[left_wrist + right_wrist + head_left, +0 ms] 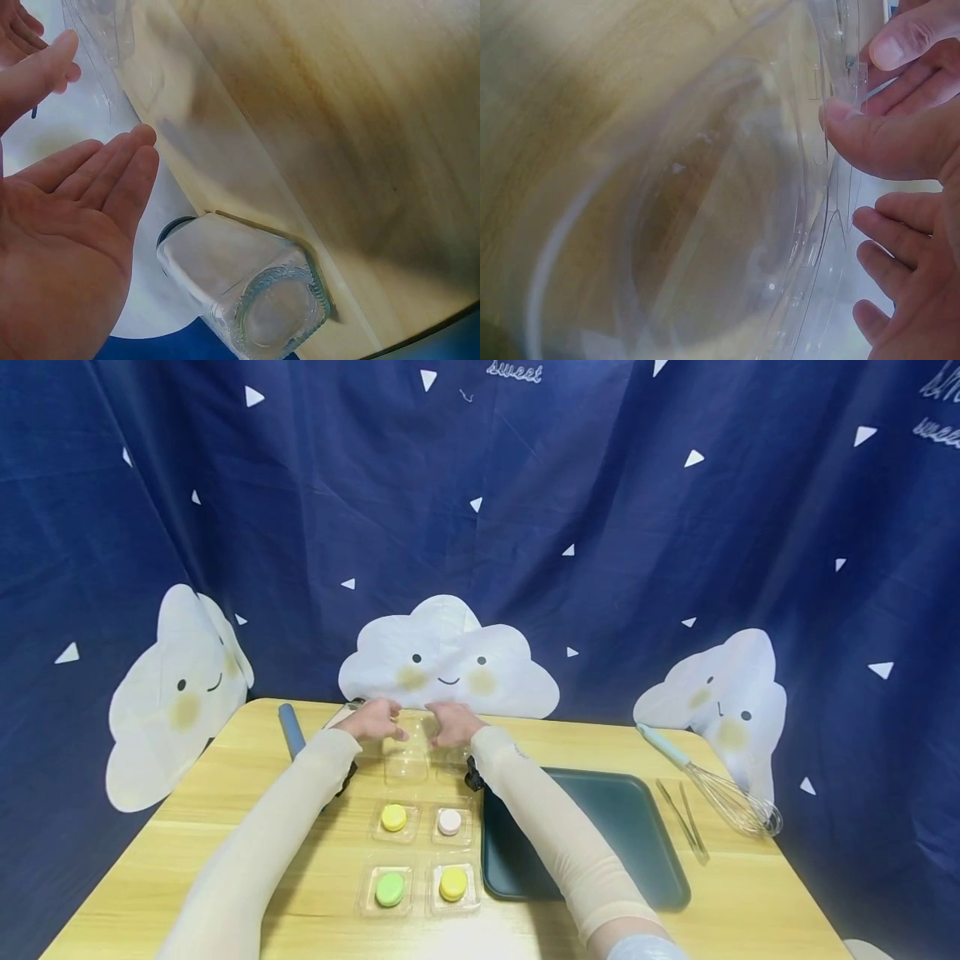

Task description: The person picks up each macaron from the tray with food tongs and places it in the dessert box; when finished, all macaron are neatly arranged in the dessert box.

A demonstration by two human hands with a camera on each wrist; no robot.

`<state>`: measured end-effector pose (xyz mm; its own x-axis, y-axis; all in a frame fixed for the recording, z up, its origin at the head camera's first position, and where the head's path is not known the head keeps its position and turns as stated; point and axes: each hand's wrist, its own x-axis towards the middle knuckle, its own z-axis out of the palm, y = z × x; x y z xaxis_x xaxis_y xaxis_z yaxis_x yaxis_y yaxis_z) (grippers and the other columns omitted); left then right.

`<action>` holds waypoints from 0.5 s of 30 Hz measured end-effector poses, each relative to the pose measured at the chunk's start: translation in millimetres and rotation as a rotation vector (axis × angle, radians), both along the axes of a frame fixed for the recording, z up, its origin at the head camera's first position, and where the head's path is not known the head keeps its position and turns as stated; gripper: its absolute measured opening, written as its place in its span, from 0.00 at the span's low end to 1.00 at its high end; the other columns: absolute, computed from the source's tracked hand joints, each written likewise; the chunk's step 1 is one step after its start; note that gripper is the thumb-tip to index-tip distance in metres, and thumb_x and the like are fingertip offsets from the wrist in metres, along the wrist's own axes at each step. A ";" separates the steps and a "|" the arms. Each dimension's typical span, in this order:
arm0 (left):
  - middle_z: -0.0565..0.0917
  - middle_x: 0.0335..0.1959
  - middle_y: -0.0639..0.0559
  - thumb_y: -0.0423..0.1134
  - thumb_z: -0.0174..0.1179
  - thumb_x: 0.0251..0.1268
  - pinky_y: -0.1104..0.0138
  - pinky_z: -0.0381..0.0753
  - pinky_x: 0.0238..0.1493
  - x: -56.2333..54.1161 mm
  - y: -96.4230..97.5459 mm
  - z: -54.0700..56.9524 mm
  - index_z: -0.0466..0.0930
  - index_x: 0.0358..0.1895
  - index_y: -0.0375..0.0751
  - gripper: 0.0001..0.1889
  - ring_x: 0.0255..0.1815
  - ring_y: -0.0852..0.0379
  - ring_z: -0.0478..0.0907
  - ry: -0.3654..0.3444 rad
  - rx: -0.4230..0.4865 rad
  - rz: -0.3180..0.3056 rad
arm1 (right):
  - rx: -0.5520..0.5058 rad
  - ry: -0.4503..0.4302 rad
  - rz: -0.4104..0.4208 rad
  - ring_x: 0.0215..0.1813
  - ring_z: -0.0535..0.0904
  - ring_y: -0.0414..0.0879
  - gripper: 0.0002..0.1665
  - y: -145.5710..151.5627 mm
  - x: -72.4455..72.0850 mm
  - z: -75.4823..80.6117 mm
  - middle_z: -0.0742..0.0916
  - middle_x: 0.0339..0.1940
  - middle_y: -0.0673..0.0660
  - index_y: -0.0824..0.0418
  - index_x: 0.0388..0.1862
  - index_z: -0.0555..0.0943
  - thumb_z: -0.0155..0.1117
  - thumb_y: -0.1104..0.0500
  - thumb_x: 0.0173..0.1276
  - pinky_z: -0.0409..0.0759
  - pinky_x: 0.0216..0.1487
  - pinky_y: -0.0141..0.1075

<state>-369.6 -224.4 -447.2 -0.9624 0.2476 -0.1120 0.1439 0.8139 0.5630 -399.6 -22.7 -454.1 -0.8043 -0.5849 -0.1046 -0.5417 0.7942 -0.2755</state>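
Both hands reach to the back of the table, fingers spread around an opened clear plastic box. My left hand is at the box's left with its fingers straight and nothing in them; its palm shows in the left wrist view. At the right is my right hand, its thumb and fingers parted. In the right wrist view the thumb of my right hand lies right at the edge of the clear plastic box, with the fingers beyond that edge. Another clear box is partly hidden under the right forearm.
Nearer stand several clear boxes with macarons: yellow, pale pink and green. A dark tray, tongs and a whisk lie right. A glass jar and blue rod are left.
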 end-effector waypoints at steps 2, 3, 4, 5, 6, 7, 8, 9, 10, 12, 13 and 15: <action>0.77 0.66 0.27 0.41 0.70 0.58 0.47 0.71 0.75 0.5 0.7 0.0 0.67 0.70 0.21 0.40 0.69 0.33 0.74 -0.010 0.008 0.002 | 0.000 -0.002 -0.005 0.82 0.62 0.53 0.53 0.1 -1.1 -1.3 0.68 0.81 0.55 0.57 0.81 0.60 0.76 0.53 0.60 0.54 0.85 0.54; 0.77 0.66 0.28 0.40 0.70 0.58 0.47 0.71 0.75 0.6 1.0 0.0 0.67 0.70 0.22 0.39 0.69 0.33 0.74 -0.015 0.013 0.002 | -0.002 -0.004 -0.006 0.82 0.62 0.53 0.53 0.2 -1.6 -2.0 0.68 0.81 0.55 0.56 0.81 0.60 0.76 0.53 0.60 0.54 0.85 0.55; 0.77 0.67 0.28 0.40 0.70 0.59 0.47 0.71 0.75 0.4 1.5 -0.2 0.67 0.70 0.22 0.39 0.69 0.34 0.74 -0.019 0.018 0.001 | -0.003 -0.005 -0.009 0.82 0.61 0.53 0.53 0.1 -2.2 -2.5 0.68 0.81 0.55 0.56 0.81 0.60 0.76 0.53 0.60 0.53 0.85 0.55; 0.77 0.67 0.28 0.40 0.70 0.59 0.48 0.72 0.75 0.3 1.8 -0.3 0.67 0.70 0.23 0.39 0.69 0.34 0.74 -0.023 0.021 0.000 | -0.001 -0.004 -0.010 0.82 0.61 0.53 0.53 0.2 -2.7 -3.1 0.68 0.81 0.55 0.56 0.81 0.60 0.76 0.53 0.60 0.53 0.84 0.56; 0.77 0.67 0.29 0.40 0.70 0.59 0.48 0.72 0.74 0.1 2.0 -0.5 0.68 0.70 0.23 0.38 0.69 0.34 0.74 -0.023 0.023 -0.001 | -0.004 -0.007 -0.010 0.82 0.61 0.53 0.53 0.1 -3.0 -3.5 0.68 0.81 0.55 0.56 0.81 0.60 0.76 0.53 0.60 0.53 0.84 0.56; 0.77 0.66 0.29 0.40 0.70 0.59 0.48 0.72 0.74 -0.1 2.1 -0.8 0.68 0.70 0.23 0.38 0.69 0.34 0.74 -0.021 0.022 -0.002 | -0.007 -0.011 -0.010 0.82 0.61 0.53 0.53 0.0 -3.4 -3.9 0.68 0.81 0.55 0.56 0.81 0.60 0.75 0.53 0.61 0.52 0.84 0.57; 0.78 0.66 0.29 0.40 0.70 0.59 0.48 0.72 0.74 -0.4 2.3 -1.0 0.68 0.70 0.23 0.38 0.69 0.34 0.75 -0.019 0.022 -0.003 | -0.007 -0.012 -0.010 0.82 0.61 0.53 0.53 -0.4 -3.9 -4.2 0.68 0.81 0.55 0.56 0.81 0.60 0.75 0.53 0.61 0.52 0.84 0.58; 0.78 0.66 0.30 0.40 0.70 0.59 0.48 0.72 0.75 -0.7 2.1 -1.3 0.68 0.70 0.24 0.38 0.69 0.35 0.75 -0.018 0.023 -0.002 | -0.012 -0.016 -0.009 0.82 0.61 0.54 0.53 -0.6 -4.0 -4.3 0.68 0.81 0.55 0.57 0.81 0.60 0.76 0.53 0.61 0.52 0.84 0.58; 0.78 0.66 0.30 0.40 0.70 0.59 0.48 0.72 0.74 -0.9 2.3 -1.6 0.68 0.70 0.24 0.38 0.68 0.35 0.75 -0.016 0.023 0.000 | -0.011 -0.015 -0.011 0.82 0.61 0.53 0.53 -0.9 -4.3 -4.5 0.68 0.81 0.55 0.57 0.81 0.60 0.76 0.53 0.61 0.52 0.84 0.58; 0.79 0.65 0.30 0.40 0.70 0.59 0.48 0.73 0.74 -1.3 2.8 -2.2 0.69 0.70 0.25 0.37 0.68 0.35 0.76 -0.010 0.018 -0.001 | -0.004 -0.009 -0.014 0.82 0.61 0.53 0.53 -1.7 -5.1 -5.1 0.68 0.81 0.55 0.56 0.81 0.60 0.76 0.52 0.60 0.53 0.84 0.58; 0.79 0.64 0.31 0.40 0.70 0.59 0.48 0.73 0.74 -1.4 2.9 -2.4 0.69 0.70 0.25 0.37 0.68 0.35 0.76 -0.011 0.018 0.000 | 0.002 -0.003 -0.016 0.82 0.61 0.52 0.53 -2.0 -5.5 -5.5 0.68 0.81 0.55 0.56 0.81 0.60 0.76 0.52 0.60 0.53 0.84 0.57; 0.80 0.63 0.31 0.39 0.71 0.59 0.48 0.74 0.72 -1.5 3.0 -3.1 0.69 0.69 0.25 0.37 0.67 0.35 0.76 -0.007 0.010 0.002 | 0.008 0.004 -0.019 0.82 0.62 0.52 0.53 -2.5 -5.9 -6.0 0.69 0.81 0.55 0.56 0.80 0.60 0.76 0.51 0.60 0.54 0.84 0.57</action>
